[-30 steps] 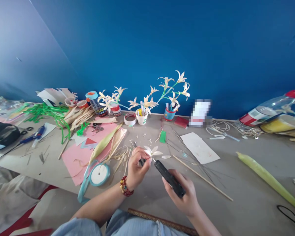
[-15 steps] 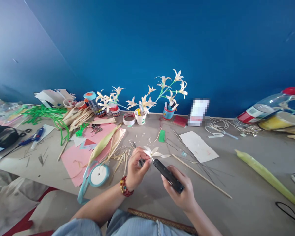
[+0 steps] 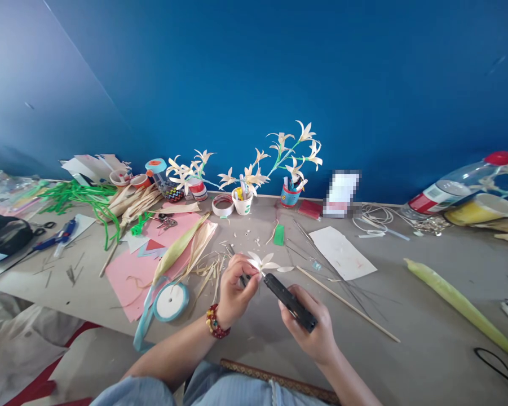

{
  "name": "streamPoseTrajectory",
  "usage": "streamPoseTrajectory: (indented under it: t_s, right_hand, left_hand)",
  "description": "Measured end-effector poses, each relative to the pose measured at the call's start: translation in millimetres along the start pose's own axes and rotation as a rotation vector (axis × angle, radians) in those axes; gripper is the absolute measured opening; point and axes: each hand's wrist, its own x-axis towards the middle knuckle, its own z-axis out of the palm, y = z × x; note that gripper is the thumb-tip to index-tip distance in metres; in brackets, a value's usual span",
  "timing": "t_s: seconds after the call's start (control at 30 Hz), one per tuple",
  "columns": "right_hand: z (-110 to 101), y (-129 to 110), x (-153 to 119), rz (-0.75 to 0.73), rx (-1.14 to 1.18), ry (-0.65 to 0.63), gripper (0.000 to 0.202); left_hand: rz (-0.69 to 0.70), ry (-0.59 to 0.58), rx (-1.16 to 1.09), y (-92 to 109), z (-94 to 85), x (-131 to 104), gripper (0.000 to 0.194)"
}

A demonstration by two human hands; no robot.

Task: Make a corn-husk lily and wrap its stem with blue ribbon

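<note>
At the near edge of the grey table (image 3: 406,361), the person's left hand (image 3: 233,288) pinches a small cream paper flower (image 3: 262,261) by its base, petals fanning toward twelve o'clock. The right hand (image 3: 315,327) grips a black glue gun (image 3: 288,301), its tip touching the flower's base from four o'clock. A beaded bracelet (image 3: 215,322) circles the left wrist. At nine o'clock from the hands lies a spool of light blue ribbon (image 3: 169,301) on a pink sheet (image 3: 131,270). Toward twelve o'clock, against the blue wall (image 3: 279,67), stand cups of finished cream flowers (image 3: 294,152) (green stems). A long wooden stick (image 3: 349,305) lies at three o'clock.
</note>
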Motion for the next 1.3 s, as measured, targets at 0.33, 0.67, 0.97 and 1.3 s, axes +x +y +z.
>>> streamPoseTrajectory:
  t_s: [0.33, 0.67, 0.97, 1.3]
  right_hand:
    - [1.3, 0.8, -0.1, 0.017, -0.011, -0.014, 0.011]
    - [1.2, -0.6, 0.5, -0.007, -0.041, 0.017, 0.011]
    - [0.8, -1.1, -0.2, -0.004, -0.068, 0.014, 0.011]
    - [0.9, -0.2, -0.3, -0.016, -0.077, 0.021, 0.012]
  left_hand:
    - [-0.019, 0.001, 0.005, 0.4, -0.4, 0.1, 0.016]
    - [-0.005, 0.005, 0.031, 0.8, -0.3, 1.1, 0.017]
    - [0.015, 0.004, 0.042, 3.1, -0.1, 2.3, 0.018]
    - [0.016, 0.000, 0.029, 4.6, -0.6, 2.8, 0.018]
